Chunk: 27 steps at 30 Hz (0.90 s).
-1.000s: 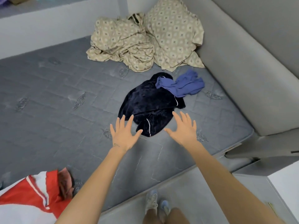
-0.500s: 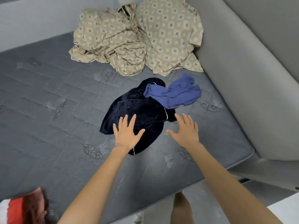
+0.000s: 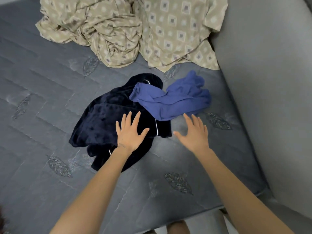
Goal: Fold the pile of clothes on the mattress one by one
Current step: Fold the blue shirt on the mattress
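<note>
Over the navy garment (image 3: 109, 119), left hand (image 3: 130, 134) spread, contact unclear; right hand (image 3: 192, 132), also spread, just beside it near the blue garment (image 3: 172, 102): judged poised to separate one piece.

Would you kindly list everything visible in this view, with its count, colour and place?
navy garment: one, dark navy velvety cloth with thin white piping, crumpled mid-mattress
blue garment: one, medium blue, crumpled, its left end lying on the navy garment's far right part
patterned sheet: one heap, beige with square motifs, bunched at the mattress's far end; number of pieces unclear
mattress: one, grey, quilted with leaf motifs, under all the cloth
padded bed side: one, light grey, along the mattress's right edge
left hand: one, fingers spread, over the navy garment
right hand: one, fingers spread, over bare mattress, fingertips near the blue garment
</note>
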### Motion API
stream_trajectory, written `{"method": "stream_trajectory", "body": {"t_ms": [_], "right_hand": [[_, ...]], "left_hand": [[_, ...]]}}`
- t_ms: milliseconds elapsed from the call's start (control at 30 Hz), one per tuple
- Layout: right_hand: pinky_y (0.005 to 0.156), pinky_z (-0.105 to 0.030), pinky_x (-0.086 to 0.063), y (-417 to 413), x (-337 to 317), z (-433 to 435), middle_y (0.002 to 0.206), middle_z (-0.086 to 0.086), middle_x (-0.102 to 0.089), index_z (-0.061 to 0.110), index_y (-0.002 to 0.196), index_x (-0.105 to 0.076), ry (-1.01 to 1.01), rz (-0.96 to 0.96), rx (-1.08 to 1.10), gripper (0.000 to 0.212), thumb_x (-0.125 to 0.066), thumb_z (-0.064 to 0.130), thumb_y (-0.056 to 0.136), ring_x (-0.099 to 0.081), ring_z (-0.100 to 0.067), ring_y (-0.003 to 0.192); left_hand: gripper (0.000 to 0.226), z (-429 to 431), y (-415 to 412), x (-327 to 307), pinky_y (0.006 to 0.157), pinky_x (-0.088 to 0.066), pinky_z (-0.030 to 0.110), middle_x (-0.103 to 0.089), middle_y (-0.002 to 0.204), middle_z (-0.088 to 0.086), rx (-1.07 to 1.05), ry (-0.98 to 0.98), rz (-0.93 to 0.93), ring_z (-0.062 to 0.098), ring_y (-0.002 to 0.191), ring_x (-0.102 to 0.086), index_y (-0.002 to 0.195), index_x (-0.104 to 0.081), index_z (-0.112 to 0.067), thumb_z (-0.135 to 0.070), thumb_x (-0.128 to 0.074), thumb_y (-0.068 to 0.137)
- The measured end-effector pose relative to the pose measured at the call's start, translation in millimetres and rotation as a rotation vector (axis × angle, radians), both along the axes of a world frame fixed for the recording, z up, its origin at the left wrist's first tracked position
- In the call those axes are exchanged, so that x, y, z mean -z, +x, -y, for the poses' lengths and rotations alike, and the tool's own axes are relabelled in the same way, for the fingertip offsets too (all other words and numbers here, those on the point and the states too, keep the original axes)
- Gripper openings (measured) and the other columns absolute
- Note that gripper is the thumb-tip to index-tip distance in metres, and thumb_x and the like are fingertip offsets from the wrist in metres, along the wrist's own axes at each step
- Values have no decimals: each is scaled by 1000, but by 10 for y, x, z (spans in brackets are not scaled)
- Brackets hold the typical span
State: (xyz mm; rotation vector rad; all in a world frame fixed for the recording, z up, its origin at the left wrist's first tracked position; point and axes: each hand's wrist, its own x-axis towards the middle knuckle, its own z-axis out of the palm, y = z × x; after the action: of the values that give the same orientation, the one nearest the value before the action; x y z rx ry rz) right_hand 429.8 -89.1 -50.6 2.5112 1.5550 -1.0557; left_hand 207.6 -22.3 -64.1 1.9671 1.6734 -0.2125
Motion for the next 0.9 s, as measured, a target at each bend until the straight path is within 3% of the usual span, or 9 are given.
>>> {"method": "stream_trajectory", "body": {"t_ms": [400,467,533,600,667,700,800,900], "right_hand": [[119,-50,-3,636,1130,-647,161,-5,13,31,153,3,43,153,-109,93,-59,53,88,12,-27,148],[118,-52,-3,719,1295,-779,162,-6,7,31,153,7,90,155,-67,99,-63,51,86,9,-28,149],[116,-53,-4,811,1426,-888,161,-9,-9,27,153,9,73,173,-31,104,-67,47,85,-2,-29,148],[116,-52,-9,881,1506,-937,149,-13,-34,19,153,-14,38,230,-6,88,-67,41,86,-23,-31,142],[113,-48,-19,898,1517,-933,129,-16,-51,7,131,-51,72,277,-12,49,-64,31,90,-40,-33,127],[108,-45,-24,890,1494,-910,119,-17,-55,4,115,-60,115,280,-18,33,-62,26,90,-45,-34,120],[88,-40,-33,798,1304,-847,105,-20,-56,0,94,-64,244,206,-10,17,-60,16,90,-49,-36,105],[76,-39,-31,686,908,-878,94,-23,-59,7,81,-51,309,91,2,14,-54,13,93,-54,-38,92]], "left_hand": [[71,-624,538,1130,117,3,48,-9,161,9,112,236,60,27,149,-1,154,-15,-27,-48,-49,95],[74,-723,648,1286,117,-2,48,-21,158,9,122,235,27,27,147,-14,154,-10,-26,-48,-49,95],[71,-796,693,1411,116,-10,47,-41,145,9,134,238,-30,26,137,-34,153,-18,-22,-40,-53,95],[51,-843,694,1479,112,-17,45,-53,130,9,146,264,-55,30,123,-46,142,-44,-17,-32,-55,95],[25,-863,688,1489,104,-28,47,-63,110,11,107,332,30,34,105,-56,113,-66,-9,-22,-61,92],[15,-851,694,1470,102,-33,48,-65,101,10,83,351,89,35,99,-58,100,-68,-7,-17,-63,91],[7,-770,764,1275,109,-28,52,-65,95,11,47,369,229,35,101,-59,93,-62,-3,-9,-57,94],[12,-683,809,855,109,-27,45,-58,77,14,-43,303,368,33,77,-54,90,-50,-3,-8,-45,100]]}}
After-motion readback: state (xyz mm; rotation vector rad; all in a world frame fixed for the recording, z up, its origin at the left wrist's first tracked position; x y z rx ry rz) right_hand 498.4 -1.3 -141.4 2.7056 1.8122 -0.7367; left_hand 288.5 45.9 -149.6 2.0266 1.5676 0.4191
